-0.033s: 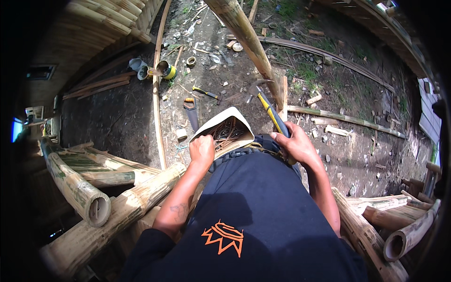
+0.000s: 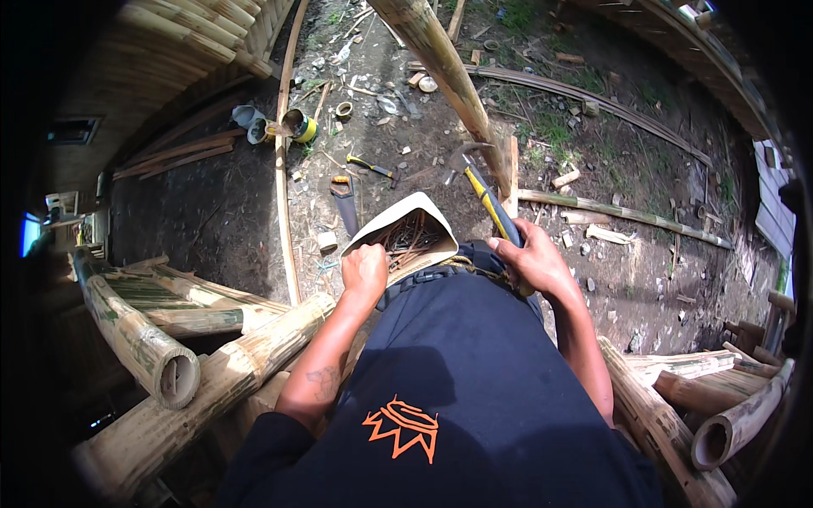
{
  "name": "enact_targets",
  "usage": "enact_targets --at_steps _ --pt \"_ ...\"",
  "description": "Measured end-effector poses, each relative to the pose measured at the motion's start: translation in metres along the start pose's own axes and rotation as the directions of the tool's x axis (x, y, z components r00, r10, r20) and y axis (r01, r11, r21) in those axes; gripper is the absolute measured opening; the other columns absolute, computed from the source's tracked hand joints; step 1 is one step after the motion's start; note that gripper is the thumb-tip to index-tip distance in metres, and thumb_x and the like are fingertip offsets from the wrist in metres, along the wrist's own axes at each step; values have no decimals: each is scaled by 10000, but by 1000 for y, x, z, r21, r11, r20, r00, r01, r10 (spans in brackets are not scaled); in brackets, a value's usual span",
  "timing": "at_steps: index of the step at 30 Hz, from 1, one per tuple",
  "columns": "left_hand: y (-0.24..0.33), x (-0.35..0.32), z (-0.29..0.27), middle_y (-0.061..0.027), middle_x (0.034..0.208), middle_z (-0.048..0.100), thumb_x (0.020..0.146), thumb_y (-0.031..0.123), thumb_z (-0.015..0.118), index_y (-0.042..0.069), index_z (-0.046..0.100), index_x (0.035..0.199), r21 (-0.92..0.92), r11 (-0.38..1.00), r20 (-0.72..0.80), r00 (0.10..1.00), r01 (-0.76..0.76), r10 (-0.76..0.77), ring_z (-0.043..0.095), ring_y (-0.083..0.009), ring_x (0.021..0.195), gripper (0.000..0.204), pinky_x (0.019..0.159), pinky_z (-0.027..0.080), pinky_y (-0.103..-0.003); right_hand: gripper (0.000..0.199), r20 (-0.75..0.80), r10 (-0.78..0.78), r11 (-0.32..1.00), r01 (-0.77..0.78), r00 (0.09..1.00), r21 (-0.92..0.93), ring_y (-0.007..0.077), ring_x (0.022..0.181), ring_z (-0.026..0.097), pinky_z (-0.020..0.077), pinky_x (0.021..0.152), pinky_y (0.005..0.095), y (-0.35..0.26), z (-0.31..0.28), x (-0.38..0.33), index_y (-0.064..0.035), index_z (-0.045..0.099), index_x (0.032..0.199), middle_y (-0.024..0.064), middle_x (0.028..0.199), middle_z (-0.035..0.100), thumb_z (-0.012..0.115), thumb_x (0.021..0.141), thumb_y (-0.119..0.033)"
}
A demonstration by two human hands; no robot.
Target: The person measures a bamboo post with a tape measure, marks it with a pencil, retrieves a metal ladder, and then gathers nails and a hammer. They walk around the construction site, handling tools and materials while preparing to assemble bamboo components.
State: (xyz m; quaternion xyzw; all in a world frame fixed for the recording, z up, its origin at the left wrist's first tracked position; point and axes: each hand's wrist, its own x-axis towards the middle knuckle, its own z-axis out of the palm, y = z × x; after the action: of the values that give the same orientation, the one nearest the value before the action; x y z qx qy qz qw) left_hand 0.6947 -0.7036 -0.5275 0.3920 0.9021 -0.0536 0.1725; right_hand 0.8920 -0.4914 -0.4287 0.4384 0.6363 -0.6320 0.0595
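Observation:
A white, wide-mouthed container (image 2: 412, 203) hangs at my waist, tied with rope, with a heap of nails (image 2: 415, 237) inside. My left hand (image 2: 364, 269) is closed in a fist at its left edge and appears to grip the rim; the fingertips are hidden. In my right hand (image 2: 535, 262) is a claw hammer (image 2: 489, 201) with a yellow and black handle. Its head points away from me, beside a slanting bamboo pole.
Thick bamboo poles (image 2: 246, 360) flank me on both sides. A slanting bamboo pole (image 2: 449, 76) rises ahead. On the littered ground below lie a handsaw (image 2: 345, 205) and another hammer (image 2: 371, 168); a yellow bucket (image 2: 302, 127) stands farther off, past a thin upright strip (image 2: 284, 186).

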Motion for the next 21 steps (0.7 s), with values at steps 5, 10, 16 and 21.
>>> enact_targets --at_steps 5,10,16,21 --pt "-1 4 1 -227 856 695 785 173 679 -12 728 830 39 997 70 996 -66 63 702 -356 808 197 704 558 -438 287 19 18 1000 -17 1000 -9 93 457 504 392 412 271 1 0 2 -7 552 999 -2 617 533 674 884 -240" --pt "-4 8 6 -226 850 692 774 233 718 1 728 824 10 999 92 995 -43 42 696 -362 808 237 712 553 -439 302 12 -5 1000 5 1000 -13 114 443 529 404 404 295 1 1 3 5 560 975 21 574 546 683 875 -252" --pt "-1 5 6 -229 842 689 777 222 702 -5 716 792 -10 998 70 996 -58 58 695 -363 804 228 714 551 -435 302 18 -7 1000 7 1000 -23 117 455 540 422 424 297 3 2 5 7 566 973 26 582 554 685 875 -253" --pt "2 9 4 -230 831 685 792 272 689 11 718 793 -89 993 96 991 -79 88 686 -370 819 263 744 545 -447 295 16 -16 999 16 1000 -44 119 461 547 430 433 301 5 -1 6 8 568 948 33 592 563 688 872 -251"
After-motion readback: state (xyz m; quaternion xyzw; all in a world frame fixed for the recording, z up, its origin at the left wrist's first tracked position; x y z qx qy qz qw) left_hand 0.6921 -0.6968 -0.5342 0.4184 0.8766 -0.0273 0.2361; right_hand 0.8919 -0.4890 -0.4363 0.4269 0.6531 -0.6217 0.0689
